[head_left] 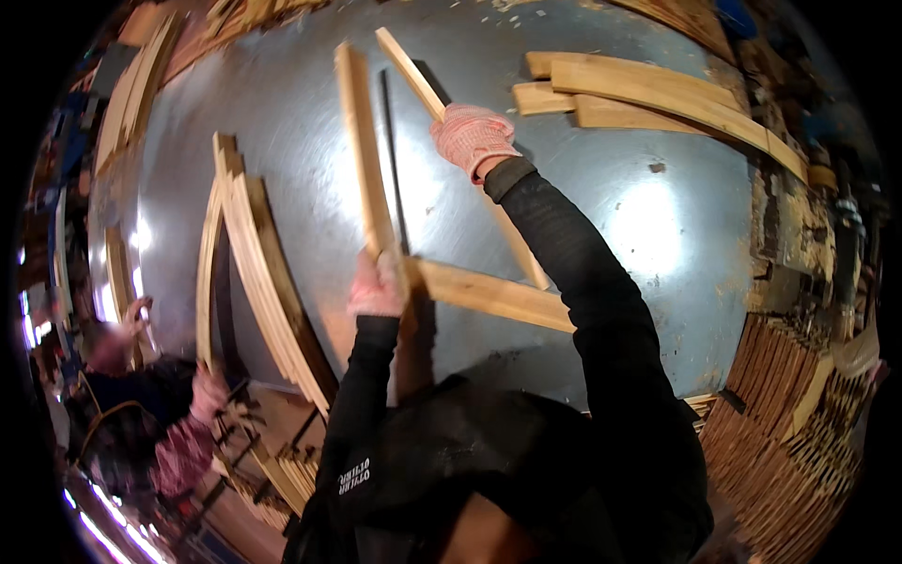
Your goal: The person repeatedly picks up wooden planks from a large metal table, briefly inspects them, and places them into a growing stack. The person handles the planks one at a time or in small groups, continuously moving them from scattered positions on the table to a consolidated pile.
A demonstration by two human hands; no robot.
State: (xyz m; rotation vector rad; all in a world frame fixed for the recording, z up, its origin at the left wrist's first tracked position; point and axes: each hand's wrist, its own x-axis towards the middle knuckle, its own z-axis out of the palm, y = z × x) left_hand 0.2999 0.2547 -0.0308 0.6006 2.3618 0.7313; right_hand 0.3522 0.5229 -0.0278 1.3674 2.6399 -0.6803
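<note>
Both my hands wear pink knit gloves. My left hand [378, 286] is closed round the near end of a long wooden board [359, 141], which points away from me over the metal table. My right hand [476, 134] grips a narrower wooden strip [410, 71] near its middle. That strip slants from the far left down to the near right, partly hidden by my glove and sleeve. A further wooden board [493, 293] lies crosswise close to my body, one end beside my left hand and the other reaching under my right forearm.
Beneath the boards is a shiny metal table [601, 348]. Several boards [648, 94] lie stacked at the far right. To the left leans a bundle of long strips [268, 273]. A co-worker's gloved hand [208, 393] touches a strip there. Stacked wood pieces [780, 423] stand at the near right.
</note>
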